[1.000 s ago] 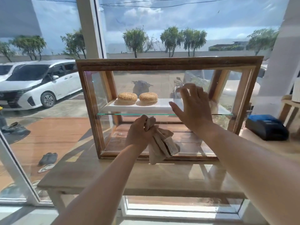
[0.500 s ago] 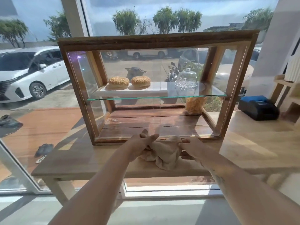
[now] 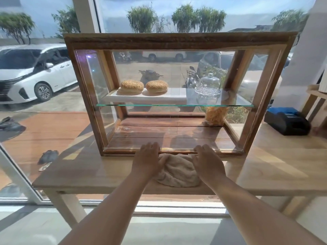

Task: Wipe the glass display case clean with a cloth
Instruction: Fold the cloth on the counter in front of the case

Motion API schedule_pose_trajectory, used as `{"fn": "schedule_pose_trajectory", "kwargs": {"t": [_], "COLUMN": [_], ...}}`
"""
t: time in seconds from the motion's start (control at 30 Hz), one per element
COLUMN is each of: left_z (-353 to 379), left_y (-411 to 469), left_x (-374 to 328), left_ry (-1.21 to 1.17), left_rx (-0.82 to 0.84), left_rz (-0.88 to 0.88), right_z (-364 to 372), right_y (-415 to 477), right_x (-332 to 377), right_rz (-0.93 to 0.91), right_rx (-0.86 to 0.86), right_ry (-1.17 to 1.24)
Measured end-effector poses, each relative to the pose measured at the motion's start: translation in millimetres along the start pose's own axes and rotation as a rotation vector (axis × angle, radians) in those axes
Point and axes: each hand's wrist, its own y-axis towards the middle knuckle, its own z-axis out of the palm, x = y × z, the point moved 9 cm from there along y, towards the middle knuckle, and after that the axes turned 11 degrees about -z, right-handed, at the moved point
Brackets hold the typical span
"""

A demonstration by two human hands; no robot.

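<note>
Cloth preparation at case (image 3: 178, 41) front.
Left hand (image 3: 147, 160) and right hand (image 3: 208, 163) grasp cloth (image 3: 177, 171) on desk (image 3: 88, 170); next: lift to glass.

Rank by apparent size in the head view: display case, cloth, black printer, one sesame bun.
1. display case
2. cloth
3. black printer, though it sits farther back than the cloth, so this gap is unsure
4. sesame bun

**A:** what's sitting on the table (image 3: 92, 172)?

**B:** wooden top, pale legs. The case (image 3: 178, 41) stands mid-table near the back, a crumpled beige cloth (image 3: 177, 172) lies just in front touching it, and a black-blue box (image 3: 287, 121) is off right.
</note>
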Motion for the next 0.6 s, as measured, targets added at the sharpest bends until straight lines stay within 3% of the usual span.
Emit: {"fn": "schedule_pose_trajectory", "kwargs": {"t": [0.07,0.13,0.2,0.37,0.47,0.6], "left_z": [4.2,24.7,47.1,61.5,59.5,63.3], "left_y": [-9.8,-21.4,-31.5,-41.2,-40.9,-41.7], "left_x": [-14.8,-17.0,-10.1,-19.4,-26.2,-24.6], "left_ry": [-0.087,-0.042,0.036,-0.006,-0.073,-0.076], "left_rx": [0.041,0.202,0.327,0.352,0.335,0.341], "left_rz": [0.234,0.347,0.349,0.355,0.372,0.350], "right_z": [13.5,31.0,45.4,50.8,36.4,28.1], "right_y": [-4.5,-13.2,-22.8,-30.3,-26.4,-20.9], "right_x": [11.0,14.5,10.4,-24.2,-42.1,-17.0], "right_rz": [-0.067,-0.097,-0.140,-0.216,-0.203,-0.186], "right_rx": [0.061,0.172,0.276,0.507,0.473,0.254], "right_ry": [0.193,0.264,0.178,-0.009,-0.045,0.094]}}
